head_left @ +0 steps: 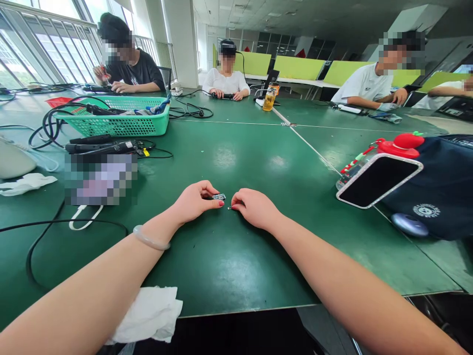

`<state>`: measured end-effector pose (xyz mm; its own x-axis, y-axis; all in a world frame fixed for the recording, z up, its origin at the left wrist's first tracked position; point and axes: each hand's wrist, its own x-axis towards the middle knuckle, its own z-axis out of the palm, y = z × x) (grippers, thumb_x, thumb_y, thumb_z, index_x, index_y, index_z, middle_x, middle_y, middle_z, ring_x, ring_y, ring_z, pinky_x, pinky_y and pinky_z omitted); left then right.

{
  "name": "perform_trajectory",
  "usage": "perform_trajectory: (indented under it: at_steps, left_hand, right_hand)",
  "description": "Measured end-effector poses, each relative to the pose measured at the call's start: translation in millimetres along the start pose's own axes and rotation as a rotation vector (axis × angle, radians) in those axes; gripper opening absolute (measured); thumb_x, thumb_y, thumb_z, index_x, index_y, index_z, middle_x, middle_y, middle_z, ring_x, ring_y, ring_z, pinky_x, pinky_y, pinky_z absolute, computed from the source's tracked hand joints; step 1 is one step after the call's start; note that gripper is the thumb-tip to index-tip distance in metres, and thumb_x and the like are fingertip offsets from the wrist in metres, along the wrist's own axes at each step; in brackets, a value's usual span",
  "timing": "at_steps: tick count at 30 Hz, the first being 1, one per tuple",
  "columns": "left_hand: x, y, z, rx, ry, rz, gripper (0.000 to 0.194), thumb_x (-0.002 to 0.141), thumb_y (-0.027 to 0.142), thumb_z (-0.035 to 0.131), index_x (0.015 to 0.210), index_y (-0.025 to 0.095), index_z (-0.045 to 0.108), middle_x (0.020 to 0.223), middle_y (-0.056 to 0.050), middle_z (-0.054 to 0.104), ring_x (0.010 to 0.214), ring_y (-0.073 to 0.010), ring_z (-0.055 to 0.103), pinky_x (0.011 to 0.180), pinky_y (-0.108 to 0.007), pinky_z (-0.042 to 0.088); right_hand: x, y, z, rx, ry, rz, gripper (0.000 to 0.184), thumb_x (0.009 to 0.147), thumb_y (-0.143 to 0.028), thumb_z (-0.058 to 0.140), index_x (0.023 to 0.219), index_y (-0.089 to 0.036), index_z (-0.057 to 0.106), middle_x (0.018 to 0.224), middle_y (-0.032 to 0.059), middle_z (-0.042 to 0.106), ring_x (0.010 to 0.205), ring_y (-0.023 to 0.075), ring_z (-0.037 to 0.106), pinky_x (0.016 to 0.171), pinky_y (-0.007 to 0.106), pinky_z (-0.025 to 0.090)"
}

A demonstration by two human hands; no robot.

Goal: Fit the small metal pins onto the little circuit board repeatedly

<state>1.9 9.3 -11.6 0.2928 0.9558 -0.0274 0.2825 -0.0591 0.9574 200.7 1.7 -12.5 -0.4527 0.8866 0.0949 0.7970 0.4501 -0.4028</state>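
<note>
Near the middle of the green table [229,266], my left hand [195,199] pinches a small circuit board [219,196], dark with pale markings, between thumb and fingers. Just to its right, my right hand [254,207] has its thumb and forefinger closed on a tiny silvery piece [229,207], whose kind is too small to make out. A narrow gap lies between the two hands, and the board and the silvery piece do not touch. Both hands are low over the tabletop. A pale bangle [151,238] circles my left wrist.
To the left are a green basket [125,129] of cables and tools, a blurred phone [103,182], and black cables. A tissue [151,313] lies by the near edge. On the right, a phone [380,180] leans by a dark bag [436,182]. Several people sit around the table.
</note>
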Motion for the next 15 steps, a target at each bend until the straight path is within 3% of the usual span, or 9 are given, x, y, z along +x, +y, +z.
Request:
perform_trajectory:
  at_steps: [10,15]
  left_hand:
    - [0.5,-0.7,0.8,0.034,-0.007,0.018,0.034,0.057,0.031,0.079,0.076,0.016,0.054,0.084,-0.005,0.070,0.079,-0.0177,0.065,0.077,-0.035,0.049]
    - [-0.3,1.9,1.6,0.036,-0.003,0.014,0.034,0.056,0.030,0.079,0.075,0.016,0.054,0.082,-0.005,0.070,0.077,-0.0174,0.065,0.075,-0.034,0.049]
  right_hand:
    - [8.5,5.8,4.8,0.018,0.073,0.045,0.014,0.085,-0.023,0.056,0.082,-0.022,0.069,0.080,0.0019,0.061,0.073,0.0127,0.054,0.064,0.025,0.038]
    - [3.2,4.9,3.1,0.035,0.024,-0.079,0.014,0.086,-0.029,0.056,0.086,-0.021,0.068,0.079,0.0012,0.060,0.074,0.0118,0.054,0.067,0.025,0.038]
